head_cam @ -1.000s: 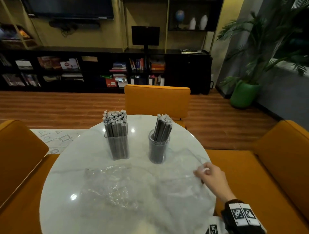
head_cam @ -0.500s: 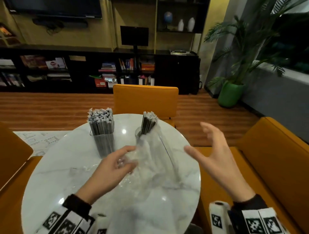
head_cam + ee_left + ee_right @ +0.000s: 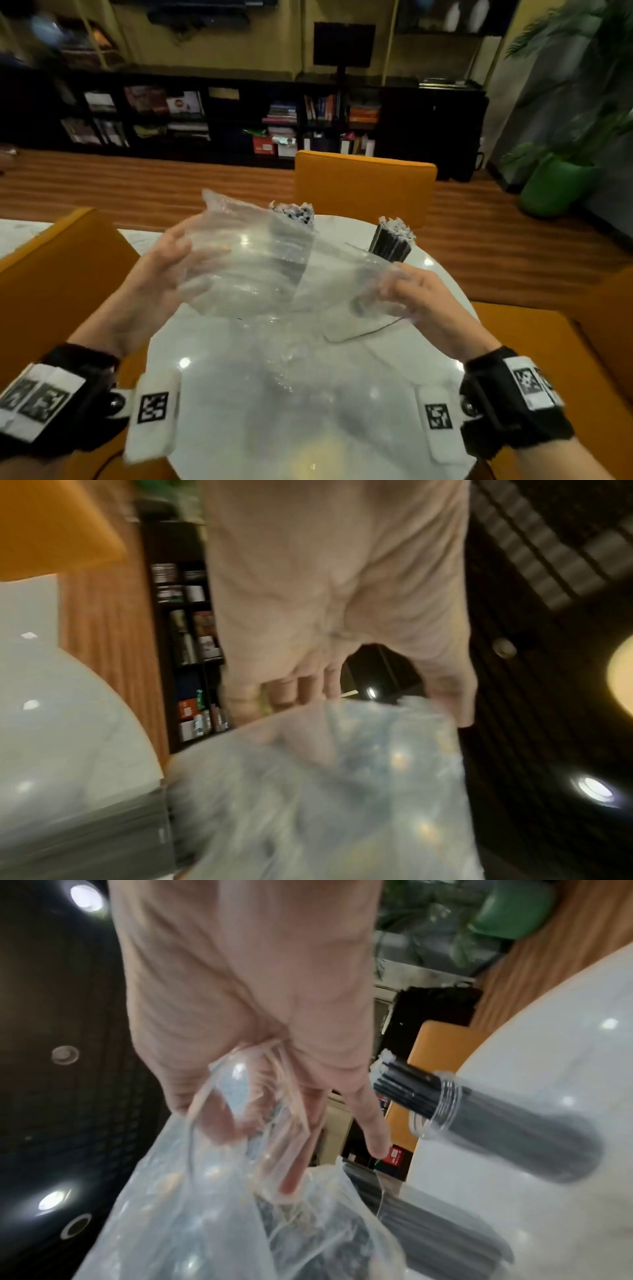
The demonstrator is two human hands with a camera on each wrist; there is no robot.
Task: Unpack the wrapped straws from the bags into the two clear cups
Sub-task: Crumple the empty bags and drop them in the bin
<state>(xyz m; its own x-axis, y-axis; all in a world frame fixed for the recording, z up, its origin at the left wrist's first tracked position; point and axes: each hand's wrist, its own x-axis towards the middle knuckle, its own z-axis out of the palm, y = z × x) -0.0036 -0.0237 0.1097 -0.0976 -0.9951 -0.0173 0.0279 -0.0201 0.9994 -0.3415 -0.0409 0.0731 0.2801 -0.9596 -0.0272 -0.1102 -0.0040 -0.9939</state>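
Both hands hold crumpled clear plastic bags above the round white table [image 3: 442, 284]. My left hand [image 3: 185, 250] grips one empty-looking bag [image 3: 246, 263] by its left edge, thumb in front and fingers behind; the left wrist view shows the same hand [image 3: 342, 718] and bag [image 3: 325, 791]. My right hand [image 3: 394, 291] pinches a second sheet of clear bag [image 3: 346, 294], and the right wrist view shows that hand [image 3: 274, 1137] with the bag [image 3: 222, 1204] bunched in the fingers. Two clear cups stand at the far side, full of wrapped dark straws: the left cup [image 3: 294, 212] is mostly behind the bag, the right cup [image 3: 394, 238] [image 3: 496, 1123] is in plain sight.
More clear plastic [image 3: 274, 373] lies on the table between my wrists. An orange chair [image 3: 363, 185] stands behind the table and orange seats [image 3: 58, 274] flank it. A green plant pot [image 3: 555, 185] is at the far right, near the dark shelves.
One second ago the bags lay flat and only the right hand touched one. The left hand then lifted a bag, and now both hands hold plastic raised in front of the cups.
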